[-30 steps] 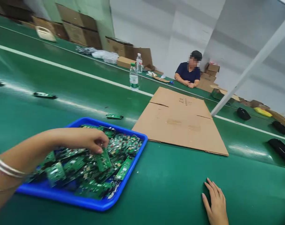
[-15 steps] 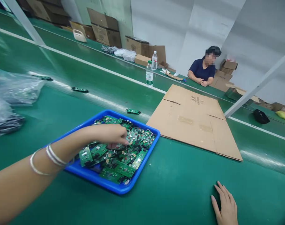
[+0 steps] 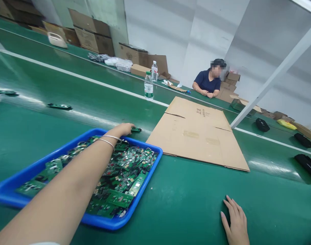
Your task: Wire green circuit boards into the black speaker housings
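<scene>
Left hand (image 3: 125,129) is reaching out past the far rim of the blue tray (image 3: 145,195), fingers curled down on a single green circuit board (image 3: 136,129) lying on the green worktop (image 3: 186,204); can't tell whether it's actually gripping it. Forearm is crossing over the tray, which is sitting heaped with circuit boards (image 3: 119,177). Right hand (image 3: 235,223) is lying flat, fingers spread, holding nothing, well apart from the tray. Flattened cardboard (image 3: 196,132) is lying just beyond the tray.
</scene>
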Tool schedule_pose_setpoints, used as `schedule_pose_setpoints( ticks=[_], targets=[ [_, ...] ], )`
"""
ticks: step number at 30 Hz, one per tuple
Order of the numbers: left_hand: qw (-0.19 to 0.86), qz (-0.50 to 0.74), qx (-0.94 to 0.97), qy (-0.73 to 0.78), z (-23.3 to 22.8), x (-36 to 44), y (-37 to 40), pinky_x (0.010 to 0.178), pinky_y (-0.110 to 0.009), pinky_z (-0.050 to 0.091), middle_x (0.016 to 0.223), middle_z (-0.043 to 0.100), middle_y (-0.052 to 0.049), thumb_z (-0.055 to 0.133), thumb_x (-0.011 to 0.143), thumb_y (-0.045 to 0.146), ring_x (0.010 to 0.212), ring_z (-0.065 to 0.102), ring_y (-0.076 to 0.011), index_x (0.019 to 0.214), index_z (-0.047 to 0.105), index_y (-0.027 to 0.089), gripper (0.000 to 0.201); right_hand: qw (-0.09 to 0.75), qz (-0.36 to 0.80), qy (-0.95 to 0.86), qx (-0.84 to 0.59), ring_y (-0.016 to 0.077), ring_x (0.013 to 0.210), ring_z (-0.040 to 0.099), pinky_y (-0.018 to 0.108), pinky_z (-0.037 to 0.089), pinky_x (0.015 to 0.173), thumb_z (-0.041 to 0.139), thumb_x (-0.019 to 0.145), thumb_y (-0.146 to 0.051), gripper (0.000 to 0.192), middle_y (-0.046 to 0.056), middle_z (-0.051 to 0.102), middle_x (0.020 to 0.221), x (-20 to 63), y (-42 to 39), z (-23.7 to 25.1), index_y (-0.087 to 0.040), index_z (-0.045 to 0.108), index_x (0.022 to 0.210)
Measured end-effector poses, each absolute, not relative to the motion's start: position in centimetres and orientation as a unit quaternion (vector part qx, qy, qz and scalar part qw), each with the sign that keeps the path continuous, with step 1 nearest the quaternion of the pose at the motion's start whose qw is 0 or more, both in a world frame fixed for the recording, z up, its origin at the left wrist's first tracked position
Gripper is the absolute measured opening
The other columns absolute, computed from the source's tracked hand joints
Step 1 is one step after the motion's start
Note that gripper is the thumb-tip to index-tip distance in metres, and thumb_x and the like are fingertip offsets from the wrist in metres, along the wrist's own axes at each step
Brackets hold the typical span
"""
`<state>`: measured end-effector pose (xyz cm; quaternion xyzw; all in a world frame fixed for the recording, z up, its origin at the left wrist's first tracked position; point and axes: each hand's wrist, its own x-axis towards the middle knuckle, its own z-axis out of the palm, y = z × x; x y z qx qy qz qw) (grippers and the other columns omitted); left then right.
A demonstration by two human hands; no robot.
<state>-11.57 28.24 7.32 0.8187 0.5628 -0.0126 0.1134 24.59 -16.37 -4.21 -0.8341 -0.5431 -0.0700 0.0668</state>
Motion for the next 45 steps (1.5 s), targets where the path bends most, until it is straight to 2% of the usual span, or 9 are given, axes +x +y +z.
schedule_pose_setpoints(
  ticks=[6,12,16,19,22,26,30,34,45],
  targets=[
    [0.093,-0.052,0.786,0.609,8.6,-11.0,26.9,0.084,-0.041,0.045,0.102,0.062,-0.008,0.054,0.083,0.029,0.094,0.059,-0.0203,0.1,0.058,0.015,0.023,0.074,-0.056,-0.538,-0.838,0.0281,0.118,0.043,0.051,0.041,0.091,0.027,0.087,-0.053,0.047,0.0,0.047,0.13,24.0,-16.4,-3.8,-0.028,0.053,0.118],
    [0.081,0.063,0.793,0.6,12.8,-10.1,22.8,0.082,-0.043,0.044,0.108,0.061,-0.021,0.04,0.084,0.028,0.104,0.055,-0.0361,0.114,0.052,0.008,0.039,0.082,-0.055,-0.541,-0.835,0.0273,0.119,0.042,0.05,0.04,0.092,0.026,0.087,-0.053,0.047,0.001,0.047,0.13,23.8,-16.4,-3.5,-0.028,0.052,0.117],
    [0.157,0.121,0.822,0.534,15.2,-10.3,17.0,0.077,-0.027,0.048,0.099,0.068,-0.007,0.042,0.08,0.038,0.091,0.063,-0.0215,0.115,0.053,0.015,0.043,0.079,-0.047,-0.536,-0.839,0.0279,0.119,0.042,0.051,0.039,0.092,0.025,0.087,-0.055,0.05,0.001,0.047,0.13,23.9,-16.3,-3.3,-0.027,0.053,0.117],
    [0.291,0.158,0.843,0.424,14.8,-10.3,11.4,0.074,-0.028,0.05,0.095,0.069,-0.005,0.047,0.075,0.042,0.082,0.064,-0.0194,0.108,0.058,0.016,0.043,0.08,-0.044,-0.532,-0.842,0.028,0.118,0.042,0.05,0.039,0.092,0.024,0.086,-0.055,0.051,0.001,0.047,0.129,24.1,-16.2,-3.4,-0.027,0.054,0.116],
    [0.367,0.122,0.863,0.324,12.0,-9.4,6.0,0.07,-0.025,0.05,0.091,0.07,-0.003,0.044,0.08,0.037,0.077,0.064,-0.0161,0.107,0.059,0.018,0.036,0.085,-0.048,-0.535,-0.839,0.0286,0.116,0.044,0.049,0.04,0.09,0.025,0.085,-0.056,0.052,0.002,0.048,0.128,24.5,-16.1,-3.5,-0.026,0.055,0.115],
    [0.233,0.137,0.938,0.218,5.8,-6.9,1.2,0.071,-0.026,0.048,0.09,0.067,-0.005,0.048,0.081,0.029,0.08,0.062,-0.0181,0.103,0.058,0.019,0.027,0.098,-0.062,-0.544,-0.831,0.0297,0.113,0.046,0.048,0.041,0.087,0.026,0.084,-0.057,0.053,0.004,0.05,0.126,25.0,-15.9,-3.5,-0.025,0.056,0.112],
    [0.116,0.175,0.959,0.193,1.1,-4.8,-0.3,0.082,-0.032,0.044,0.103,0.062,-0.009,0.049,0.079,0.018,0.097,0.056,-0.0219,0.103,0.056,0.018,0.025,0.112,-0.073,-0.546,-0.827,0.0293,0.112,0.046,0.047,0.039,0.087,0.026,0.084,-0.057,0.052,0.005,0.051,0.125,25.0,-15.7,-3.3,-0.024,0.056,0.112],
    [0.104,0.182,0.958,0.198,-0.3,-4.3,-0.4,0.087,-0.038,0.042,0.115,0.056,-0.012,0.047,0.08,0.014,0.109,0.05,-0.0259,0.107,0.054,0.015,0.028,0.115,-0.069,-0.547,-0.826,0.0285,0.116,0.042,0.047,0.036,0.091,0.026,0.085,-0.055,0.051,0.005,0.048,0.128,24.8,-15.7,-2.8,-0.022,0.053,0.115],
    [0.102,0.178,0.957,0.205,0.1,-4.3,-1.0,0.093,-0.042,0.04,0.122,0.053,-0.015,0.045,0.081,0.013,0.118,0.044,-0.0275,0.115,0.051,0.012,0.034,0.13,-0.086,-0.551,-0.82,0.0259,0.115,0.04,0.045,0.033,0.094,0.029,0.086,-0.05,0.048,0.008,0.049,0.125,24.2,-15.6,-2.0,-0.017,0.053,0.112]
  ],
)
